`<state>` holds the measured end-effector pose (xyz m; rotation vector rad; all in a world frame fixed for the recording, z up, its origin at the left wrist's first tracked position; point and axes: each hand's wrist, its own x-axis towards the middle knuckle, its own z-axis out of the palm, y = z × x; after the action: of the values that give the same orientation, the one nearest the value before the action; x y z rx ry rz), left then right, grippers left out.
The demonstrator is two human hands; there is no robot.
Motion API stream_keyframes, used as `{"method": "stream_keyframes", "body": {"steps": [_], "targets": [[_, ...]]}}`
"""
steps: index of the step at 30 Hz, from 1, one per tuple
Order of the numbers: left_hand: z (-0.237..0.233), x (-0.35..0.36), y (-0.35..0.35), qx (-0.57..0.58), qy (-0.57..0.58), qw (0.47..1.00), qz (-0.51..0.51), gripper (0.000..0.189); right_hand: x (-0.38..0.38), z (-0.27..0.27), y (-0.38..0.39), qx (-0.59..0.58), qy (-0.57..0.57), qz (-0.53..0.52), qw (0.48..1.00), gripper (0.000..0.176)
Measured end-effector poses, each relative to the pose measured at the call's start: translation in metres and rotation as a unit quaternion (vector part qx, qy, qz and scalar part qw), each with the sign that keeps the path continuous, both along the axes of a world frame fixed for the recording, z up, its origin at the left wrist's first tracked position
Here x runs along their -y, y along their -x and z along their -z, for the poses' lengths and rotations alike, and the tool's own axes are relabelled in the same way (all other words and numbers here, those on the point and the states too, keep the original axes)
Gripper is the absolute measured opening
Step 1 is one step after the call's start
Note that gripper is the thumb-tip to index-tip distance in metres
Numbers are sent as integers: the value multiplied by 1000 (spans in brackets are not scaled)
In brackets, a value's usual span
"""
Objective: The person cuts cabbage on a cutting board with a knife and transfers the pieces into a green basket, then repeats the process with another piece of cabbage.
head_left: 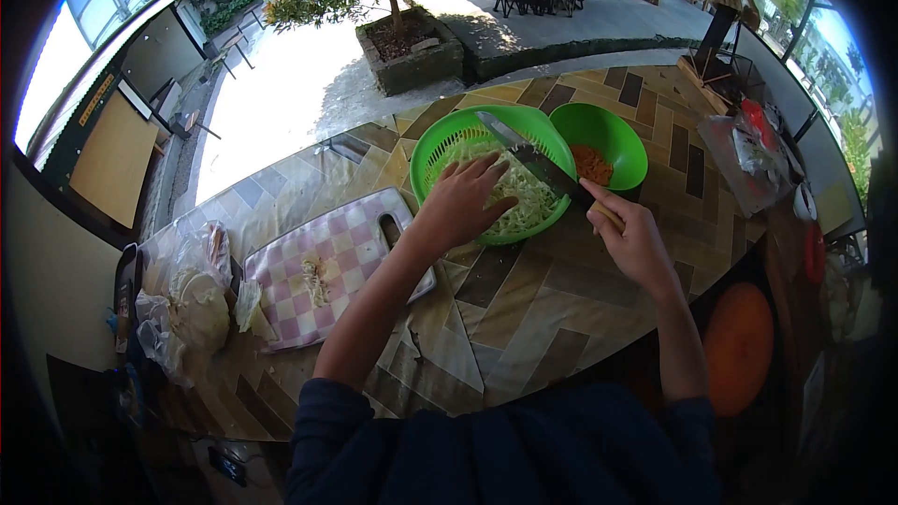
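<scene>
My right hand (625,232) is closed round the wooden handle of a large kitchen knife (538,166). The blade points up and left, across the right part of a green colander (423,145). Shredded cabbage (524,196) fills the colander. Over its left side my left hand (468,196) is held with the fingers apart, above the shreds. Beside the colander stands a green bowl (629,131) with finely cut orange food in it. A pink-and-white checked cutting board (281,271) lies to the left, with a few cabbage scraps (315,281) on it.
Left of the board is a plastic bag (192,295) with a cabbage piece. A cabbage leaf (251,309) rests against the board's edge. Packets (756,145) lie at the far right of the table. An orange stool top (739,348) sits below the table's right edge.
</scene>
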<state>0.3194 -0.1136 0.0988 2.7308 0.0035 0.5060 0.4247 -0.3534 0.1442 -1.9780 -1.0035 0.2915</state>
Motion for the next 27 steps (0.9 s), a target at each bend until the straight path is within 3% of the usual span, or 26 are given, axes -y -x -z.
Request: {"method": "stream_keyframes", "body": {"steps": [1,4,7,10,13,16,20,23,25,27], "targets": [[1,1,2,-10,-21,1000,-13,44,0,0,1,-4,0,1,1000,41],[-13,8,0,-165,104,977,82,54,-1,1,4,-7,-1,6,1000,41],[-9,12,0,-39,25,996,75,50,-1,1,6,-9,8,11,1000,41],[-18,12,3,-222,74,971,48,50,-3,0,12,-4,6,14,1000,41],[-20,11,16,-117,111,985,56,48,-5,8,17,7,-25,6,1000,40],[-22,0,37,6,61,996,67,47,-10,5,30,2,-13,9,1000,41],[-29,-25,90,22,81,996,29,40,-25,7,57,-67,-39,8,997,40],[-29,-51,144,29,135,986,-89,33,-38,23,87,-117,-75,-20,990,38],[-4,-84,177,97,85,976,-174,29,-50,32,109,-117,-32,-52,991,38],[18,-112,210,110,106,954,-258,31,-68,43,131,-93,-27,-108,989,38]]}}
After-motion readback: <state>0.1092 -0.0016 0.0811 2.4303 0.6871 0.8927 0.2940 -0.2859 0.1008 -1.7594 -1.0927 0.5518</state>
